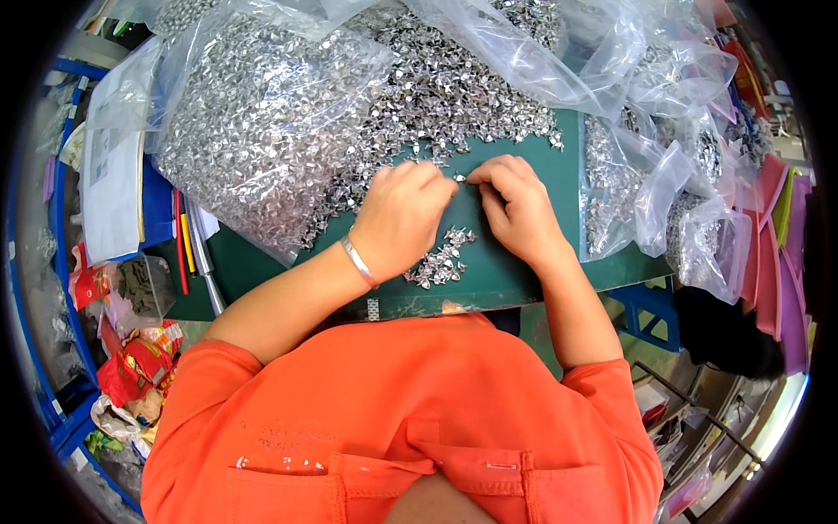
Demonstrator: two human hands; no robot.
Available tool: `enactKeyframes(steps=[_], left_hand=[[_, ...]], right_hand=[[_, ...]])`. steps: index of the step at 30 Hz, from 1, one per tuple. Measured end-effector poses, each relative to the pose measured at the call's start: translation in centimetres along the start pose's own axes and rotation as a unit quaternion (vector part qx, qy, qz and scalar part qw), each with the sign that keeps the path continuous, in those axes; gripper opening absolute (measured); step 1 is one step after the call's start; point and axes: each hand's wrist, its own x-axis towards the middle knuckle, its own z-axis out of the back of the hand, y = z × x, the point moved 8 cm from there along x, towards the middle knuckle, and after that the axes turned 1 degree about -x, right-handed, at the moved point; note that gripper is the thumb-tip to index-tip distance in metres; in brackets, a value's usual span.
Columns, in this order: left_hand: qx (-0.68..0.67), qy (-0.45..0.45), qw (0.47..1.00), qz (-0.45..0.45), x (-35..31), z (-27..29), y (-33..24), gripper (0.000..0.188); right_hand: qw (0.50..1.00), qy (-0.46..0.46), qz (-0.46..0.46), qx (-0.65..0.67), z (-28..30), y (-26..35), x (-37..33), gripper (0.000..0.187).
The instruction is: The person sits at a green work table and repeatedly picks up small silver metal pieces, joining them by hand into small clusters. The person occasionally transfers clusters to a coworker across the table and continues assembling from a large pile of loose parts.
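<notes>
Between my two hands, just above the green tabletop (559, 162), is a small shiny metal piece (460, 178). The fingertips of my right hand (521, 210) pinch at its right side. My left hand (403, 214), with a silver bangle at the wrist, is closed with its fingertips close to the piece's left side; whether it grips anything is hidden. Nearer to me, between my wrists, lies a little heap of similar metal pieces (441, 262). A large loose pile of them (454, 96) spreads beyond my hands, its front edge almost reaching my left fingers.
A big see-through bag (262, 122) full of metal pieces leans at the left. More filled bags (611, 192) lie at the right. Pens (185, 244) and a metal-coloured tool (208, 271) rest at the left edge, beside papers (113, 192). A blue stool (646, 310) stands below the table.
</notes>
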Motion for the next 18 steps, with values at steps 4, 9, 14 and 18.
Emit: enactKeyframes(steps=[4,9,14,18], left_hand=[[0.064,0.001,0.998,0.004,1.1,-1.1,0.6,0.011],[0.062,0.011,0.998,0.009,0.9,-1.4,0.4,0.015],[0.014,0.022,1.000,-0.015,0.2,-1.5,0.1,0.017],[-0.041,0.064,0.996,-0.055,-1.6,-1.5,-1.0,0.015]], right_hand=[[0.999,-0.028,0.009,0.017,-0.3,0.8,0.8,0.018],[0.999,-0.025,0.027,0.023,-1.0,1.0,0.8,0.021],[0.998,-0.038,0.046,0.002,-0.3,1.6,0.4,0.019],[0.989,0.100,-0.001,0.105,-0.9,1.0,-1.2,0.017]])
